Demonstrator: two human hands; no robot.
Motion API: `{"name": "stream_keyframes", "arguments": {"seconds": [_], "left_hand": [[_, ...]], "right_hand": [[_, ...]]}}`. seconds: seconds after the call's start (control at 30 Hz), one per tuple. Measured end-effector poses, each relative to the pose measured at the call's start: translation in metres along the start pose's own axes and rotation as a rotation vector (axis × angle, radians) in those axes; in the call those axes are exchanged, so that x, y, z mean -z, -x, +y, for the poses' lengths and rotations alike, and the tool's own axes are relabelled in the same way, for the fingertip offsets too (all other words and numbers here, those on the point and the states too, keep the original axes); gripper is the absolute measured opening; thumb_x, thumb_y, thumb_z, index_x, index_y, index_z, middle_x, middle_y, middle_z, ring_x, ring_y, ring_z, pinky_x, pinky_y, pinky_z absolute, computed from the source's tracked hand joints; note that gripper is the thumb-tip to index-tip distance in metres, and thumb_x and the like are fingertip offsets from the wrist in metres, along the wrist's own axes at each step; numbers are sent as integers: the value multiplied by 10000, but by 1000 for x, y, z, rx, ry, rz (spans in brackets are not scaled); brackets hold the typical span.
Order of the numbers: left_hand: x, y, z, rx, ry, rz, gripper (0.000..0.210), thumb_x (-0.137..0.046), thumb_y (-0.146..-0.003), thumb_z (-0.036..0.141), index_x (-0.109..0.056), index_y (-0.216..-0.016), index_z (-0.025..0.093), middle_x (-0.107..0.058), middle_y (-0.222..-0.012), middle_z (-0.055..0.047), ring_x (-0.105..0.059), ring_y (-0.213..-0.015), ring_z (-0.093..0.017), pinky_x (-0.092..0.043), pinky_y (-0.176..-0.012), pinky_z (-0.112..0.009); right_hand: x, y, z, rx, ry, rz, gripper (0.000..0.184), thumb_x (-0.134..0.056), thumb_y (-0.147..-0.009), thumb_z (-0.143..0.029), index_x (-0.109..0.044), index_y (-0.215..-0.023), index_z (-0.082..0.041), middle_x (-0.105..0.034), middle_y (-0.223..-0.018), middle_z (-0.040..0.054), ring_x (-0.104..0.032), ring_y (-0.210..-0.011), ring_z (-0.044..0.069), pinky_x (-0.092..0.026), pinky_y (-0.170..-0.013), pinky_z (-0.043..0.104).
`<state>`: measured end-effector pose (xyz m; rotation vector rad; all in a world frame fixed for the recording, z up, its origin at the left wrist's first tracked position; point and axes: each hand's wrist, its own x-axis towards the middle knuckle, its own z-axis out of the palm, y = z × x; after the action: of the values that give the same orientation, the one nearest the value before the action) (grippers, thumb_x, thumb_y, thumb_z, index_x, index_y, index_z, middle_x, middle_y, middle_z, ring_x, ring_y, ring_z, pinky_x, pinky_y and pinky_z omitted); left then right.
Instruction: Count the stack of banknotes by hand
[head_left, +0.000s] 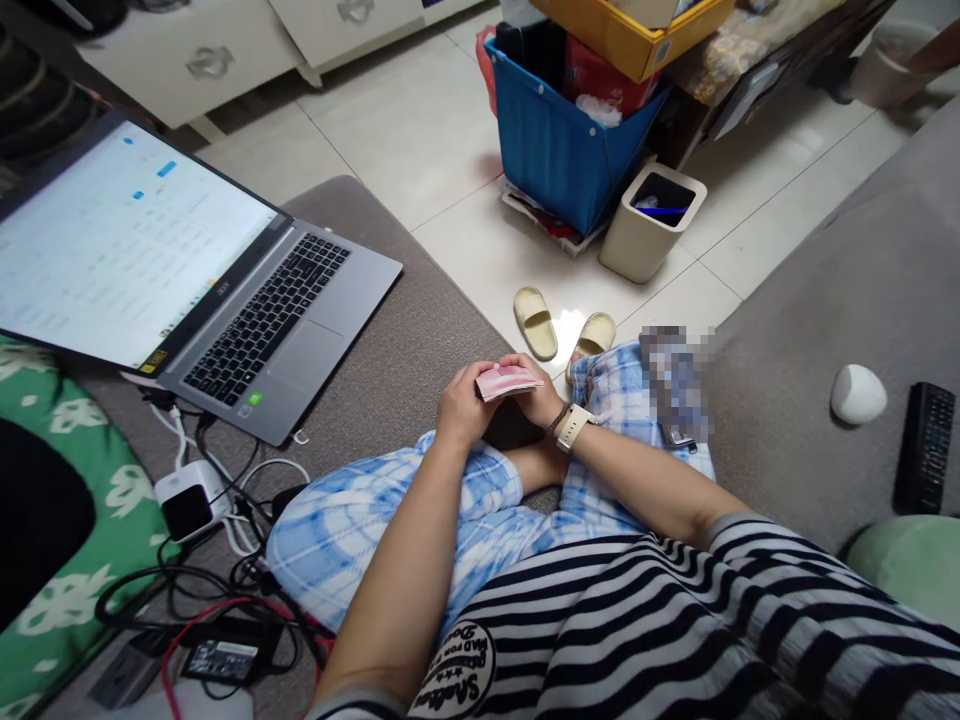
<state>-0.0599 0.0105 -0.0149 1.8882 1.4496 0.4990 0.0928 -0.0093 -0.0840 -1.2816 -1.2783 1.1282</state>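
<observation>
A thin stack of pink banknotes (510, 381) is held up between my two hands, above my crossed legs in blue checked trousers (352, 520). My left hand (459, 408) is closed around the left end of the stack. On the other side, my right hand (536, 400) grips the right end, its fingers partly hidden behind the notes. A pale watch (576, 427) and a dark bracelet sit on my right wrist. Over my right knee lies a blurred-out object (673, 385).
An open laptop (300, 330) stands on the grey sofa at left, with tangled cables and a white charger (193, 500) below it. Slippers (535, 323), a bin (651, 225) and a blue box (570, 150) are on the floor. A remote (926, 447) lies at right beside a white rounded object (858, 394).
</observation>
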Motion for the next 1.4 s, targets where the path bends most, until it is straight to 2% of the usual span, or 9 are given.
{"name": "stream_keyframes", "arguments": {"seconds": [0.13,0.23,0.37,0.5,0.63,0.97,1.07,1.2,1.4], "left_hand": [[0,0,2,70,-15,-68,280,-653,-844,408,-688,-1027,200,-733,-1020,-95,-664,-939,-250,-482,-855,-351],[0,0,1,13,-7,16,360,-697,-807,401,-675,-1107,202,-718,-1119,-104,-654,-1018,-257,-474,-903,-351],[-2,0,-2,73,-5,-70,287,-651,-839,400,-691,-1036,195,-729,-1030,-105,-663,-952,-261,-488,-871,-366],[-3,-1,-5,0,14,-19,330,-663,-826,383,-674,-1105,207,-716,-1112,-99,-650,-1018,-256,-482,-912,-368],[-5,-2,-9,93,-12,-121,258,-611,-863,364,-685,-1038,191,-726,-1054,-108,-656,-966,-260,-487,-897,-390],[-5,0,-8,36,-48,4,309,-628,-789,221,-675,-1093,191,-696,-1090,-102,-648,-1003,-250,-493,-908,-381],[-5,0,-6,107,-69,-40,231,-615,-796,215,-689,-1013,186,-705,-1022,-101,-653,-967,-252,-495,-892,-382],[-7,-2,-8,42,-54,18,314,-644,-779,235,-682,-1089,199,-704,-1079,-93,-650,-990,-242,-491,-891,-358],[-12,-10,-15,176,-25,-77,229,-621,-829,343,-743,-947,188,-745,-1002,-133,-676,-971,-298,-494,-882,-405]], "right_hand": [[-1,0,1,-43,-2,-34,163,-641,-818,-272,-577,-958,-218,-637,-956,29,-608,-899,215,-513,-862,369],[-2,0,2,-11,-18,1,204,-649,-814,-257,-580,-1004,-224,-640,-1038,39,-603,-975,219,-508,-900,366],[-3,0,4,-71,-7,-40,148,-623,-818,-212,-566,-954,-220,-634,-962,26,-607,-917,213,-515,-884,371],[-3,1,5,-46,-3,-12,207,-631,-831,-206,-572,-1029,-220,-636,-1049,40,-598,-987,211,-503,-929,371],[-4,1,7,-56,2,-36,205,-640,-804,-185,-570,-994,-215,-632,-965,31,-605,-904,212,-517,-891,389],[-3,3,1,-32,2,-69,281,-646,-813,-189,-563,-1080,-219,-620,-1102,57,-598,-1027,220,-507,-954,391],[-3,4,0,-50,7,-79,257,-638,-803,-181,-559,-1046,-213,-626,-1024,48,-606,-954,220,-523,-916,400],[-3,2,-1,22,24,-45,275,-615,-799,-169,-570,-1066,-214,-628,-1088,62,-601,-1021,223,-499,-968,410],[2,-9,0,-264,11,-68,81,-587,-784,-196,-605,-862,-211,-653,-881,21,-603,-917,225,-486,-938,408]]}}
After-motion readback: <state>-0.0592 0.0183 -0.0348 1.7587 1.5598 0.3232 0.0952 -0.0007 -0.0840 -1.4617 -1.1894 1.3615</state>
